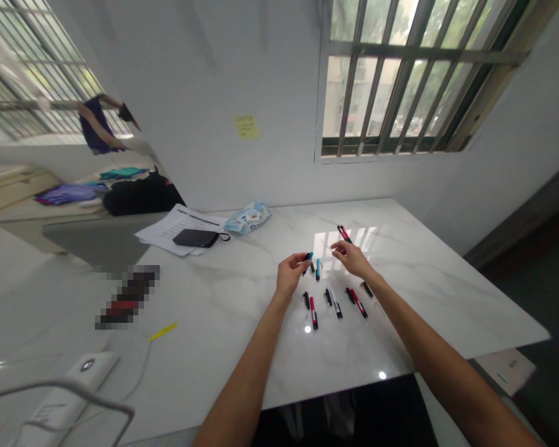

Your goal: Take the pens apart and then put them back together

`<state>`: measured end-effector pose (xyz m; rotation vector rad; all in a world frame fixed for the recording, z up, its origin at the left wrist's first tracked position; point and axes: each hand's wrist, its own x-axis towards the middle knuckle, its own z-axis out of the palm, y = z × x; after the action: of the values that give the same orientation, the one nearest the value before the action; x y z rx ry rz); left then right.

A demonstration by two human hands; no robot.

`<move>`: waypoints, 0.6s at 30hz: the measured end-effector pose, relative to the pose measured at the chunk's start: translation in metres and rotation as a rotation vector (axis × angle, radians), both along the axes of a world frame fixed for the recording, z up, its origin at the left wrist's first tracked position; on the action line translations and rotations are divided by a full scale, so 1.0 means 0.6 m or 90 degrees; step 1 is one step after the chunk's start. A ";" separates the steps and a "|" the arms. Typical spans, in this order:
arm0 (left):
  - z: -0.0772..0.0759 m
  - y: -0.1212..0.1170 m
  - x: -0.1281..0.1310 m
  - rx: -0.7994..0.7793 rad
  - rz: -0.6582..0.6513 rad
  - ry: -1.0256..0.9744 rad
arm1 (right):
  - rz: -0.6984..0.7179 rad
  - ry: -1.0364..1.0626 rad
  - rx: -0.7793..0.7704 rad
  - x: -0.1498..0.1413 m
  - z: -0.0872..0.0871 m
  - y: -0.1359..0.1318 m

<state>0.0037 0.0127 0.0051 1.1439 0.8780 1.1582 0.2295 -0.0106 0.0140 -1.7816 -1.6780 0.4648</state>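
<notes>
- Two hands, both over the table's point(242, 323) middle: L hand point(290, 274) & R hand point(349, 256), thumb + fingers closed on each.
- L hand pinches 1 blue-and-black pen piece point(309, 256), tilted.
- R hand pinches 1 thin pale stick point(327, 245); type unclear.
- 1 blue barrel point(318, 268), w/ black end, just R of L hand; small dark bits beside it, count unclear.
- Row twd near edge: 2 red barrels point(313, 310) + 1 silver barrel point(336, 304) btwn them; 4 black caps point(306, 300), the R-most nr R forearm.
- Nr far edge, past R hand: red-and-black pens point(343, 233), approx. 2, partly hidden.
- Far edge, L part: 1 blue packet point(248, 218), 1 paper stack point(170, 231), 1 black pouch or phone point(195, 238) on it.
- 1 yellow note point(247, 126) on wall.
</notes>
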 end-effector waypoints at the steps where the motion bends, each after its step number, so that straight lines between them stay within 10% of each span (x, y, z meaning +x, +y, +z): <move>1: 0.000 -0.001 0.000 0.003 -0.002 0.001 | 0.024 0.096 0.036 -0.005 0.008 0.002; 7: 0.002 -0.004 0.000 0.024 -0.012 0.020 | 0.100 0.427 0.143 -0.038 0.055 0.010; 18: 0.003 -0.005 0.001 0.029 -0.039 0.021 | 0.176 0.373 0.092 -0.059 0.050 0.010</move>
<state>0.0043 0.0099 0.0068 1.2224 0.8402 1.1160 0.1943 -0.0047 0.0442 -1.1581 -1.4841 0.8672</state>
